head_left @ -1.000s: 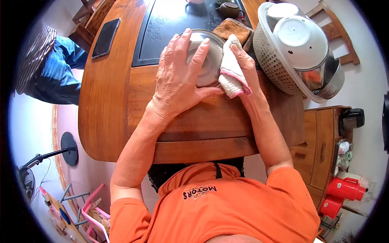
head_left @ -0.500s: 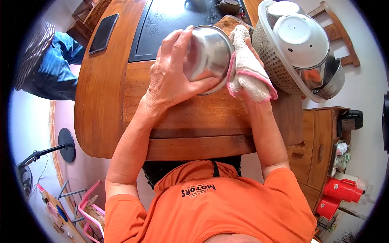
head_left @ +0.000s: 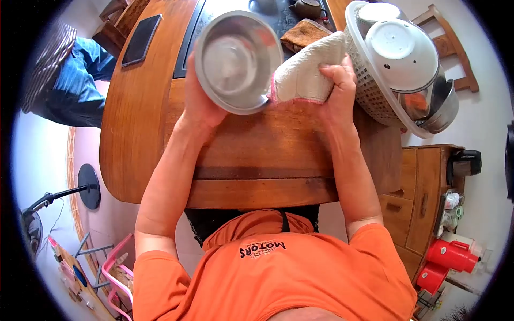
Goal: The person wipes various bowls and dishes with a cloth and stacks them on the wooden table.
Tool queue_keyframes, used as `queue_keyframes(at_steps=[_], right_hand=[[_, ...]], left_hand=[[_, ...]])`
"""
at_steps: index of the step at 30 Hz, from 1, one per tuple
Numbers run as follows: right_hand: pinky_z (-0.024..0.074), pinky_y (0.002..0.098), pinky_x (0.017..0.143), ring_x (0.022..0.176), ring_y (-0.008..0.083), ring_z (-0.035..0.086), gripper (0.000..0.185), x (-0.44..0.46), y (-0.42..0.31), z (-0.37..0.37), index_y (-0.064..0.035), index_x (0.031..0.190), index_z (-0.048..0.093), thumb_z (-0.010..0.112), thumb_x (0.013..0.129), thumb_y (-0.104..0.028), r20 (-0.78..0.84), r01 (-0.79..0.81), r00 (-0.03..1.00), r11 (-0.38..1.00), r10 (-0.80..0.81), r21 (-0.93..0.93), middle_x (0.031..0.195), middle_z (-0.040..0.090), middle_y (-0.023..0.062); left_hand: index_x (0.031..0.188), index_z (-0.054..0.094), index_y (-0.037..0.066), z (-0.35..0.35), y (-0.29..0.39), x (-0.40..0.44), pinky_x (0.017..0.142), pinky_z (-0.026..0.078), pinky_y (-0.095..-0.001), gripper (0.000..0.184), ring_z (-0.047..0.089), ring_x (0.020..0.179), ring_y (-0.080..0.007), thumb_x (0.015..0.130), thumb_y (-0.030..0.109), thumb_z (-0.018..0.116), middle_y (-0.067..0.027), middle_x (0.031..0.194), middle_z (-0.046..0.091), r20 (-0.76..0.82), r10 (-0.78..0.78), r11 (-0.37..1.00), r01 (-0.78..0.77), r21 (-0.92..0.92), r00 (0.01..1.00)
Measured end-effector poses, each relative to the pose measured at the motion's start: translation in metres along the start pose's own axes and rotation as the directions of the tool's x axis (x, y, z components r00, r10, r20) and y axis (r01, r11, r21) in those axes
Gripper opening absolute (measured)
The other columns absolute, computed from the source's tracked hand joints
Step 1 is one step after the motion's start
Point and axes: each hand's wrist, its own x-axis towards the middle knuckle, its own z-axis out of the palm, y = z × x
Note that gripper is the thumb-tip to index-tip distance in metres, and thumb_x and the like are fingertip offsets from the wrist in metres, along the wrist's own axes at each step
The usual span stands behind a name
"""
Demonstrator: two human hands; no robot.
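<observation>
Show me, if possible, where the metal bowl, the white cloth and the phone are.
Metal bowl (head_left: 234, 63): head view, inner bottom.
White cloth (head_left: 306, 72): head view, middle of its face.
Phone (head_left: 142, 40): head view, dark screen.

Bright light glares off the black panel (head_left: 279, 22) while the edges curve darkly

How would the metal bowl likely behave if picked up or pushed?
The metal bowl looks stiff, its rim an even circle. It is probably light, given the thin rim, and its smooth, shiny wall may be slippery.
</observation>
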Motion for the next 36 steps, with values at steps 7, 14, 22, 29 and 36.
queue_keyframes(at_steps=[7,14,22,29,36], right_hand=[[0.0427,0.0433,0.106,0.126,0.0315,0.047,0.073,-0.002,0.009,0.001,0.0006,0.141,0.035,0.075,0.085,-0.023,0.268,0.383,0.923,0.602,-0.275,-0.700,0.139,0.042,0.0216],[0.0381,0.0462,0.111,0.128,0.0386,0.042,0.084,0.002,0.016,-0.005,0.0003,0.148,0.030,0.079,0.084,-0.024,0.401,0.474,0.870,0.264,-0.286,-0.840,0.135,0.038,0.0238],[0.0446,0.0433,0.104,0.122,0.0347,0.049,0.082,-0.004,0.012,0.003,0.0022,0.147,0.034,0.078,0.086,-0.028,0.385,0.441,0.888,0.230,-0.252,-0.867,0.132,0.040,0.0226],[0.0518,0.0329,0.091,0.103,0.0201,0.063,0.039,-0.004,0.012,0.004,0.0066,0.125,0.053,0.067,0.090,-0.006,0.115,0.097,0.993,0.779,-0.031,-0.619,0.111,0.064,0.0145],[0.0451,0.0397,0.103,0.120,0.0328,0.053,0.042,-0.007,0.012,0.010,0.0029,0.126,0.053,0.067,0.086,0.000,0.558,0.691,0.709,0.265,-0.431,-0.672,0.129,0.051,0.0200]], left_hand=[[0.137,0.054,0.013,0.012,-0.011,-0.009,0.107,0.048,-0.0374,0.061,0.057,0.122,-0.0180,0.099,0.061,0.048,-0.0047,0.133,0.060,0.081,-0.246,0.964,0.253,-0.087,0.966],[0.139,0.052,0.011,0.011,-0.014,-0.008,0.108,0.046,-0.0381,0.065,0.054,0.124,-0.0207,0.100,0.063,0.045,-0.0060,0.137,0.057,0.132,-0.218,0.968,0.232,-0.101,0.967],[0.138,0.053,0.011,0.014,-0.015,-0.010,0.110,0.043,-0.0385,0.065,0.054,0.125,-0.0215,0.101,0.063,0.043,-0.0062,0.136,0.058,0.122,-0.220,0.958,0.238,-0.162,0.968],[0.134,0.055,0.012,0.004,-0.015,-0.003,0.106,0.045,-0.0362,0.058,0.055,0.122,-0.0178,0.102,0.059,0.044,-0.0039,0.132,0.060,0.180,-0.135,0.980,0.159,-0.121,0.974],[0.133,0.056,0.015,0.000,-0.012,0.000,0.101,0.049,-0.0350,0.057,0.056,0.119,-0.0142,0.100,0.061,0.046,-0.0012,0.131,0.061,0.189,-0.166,0.983,0.177,-0.045,0.968]])
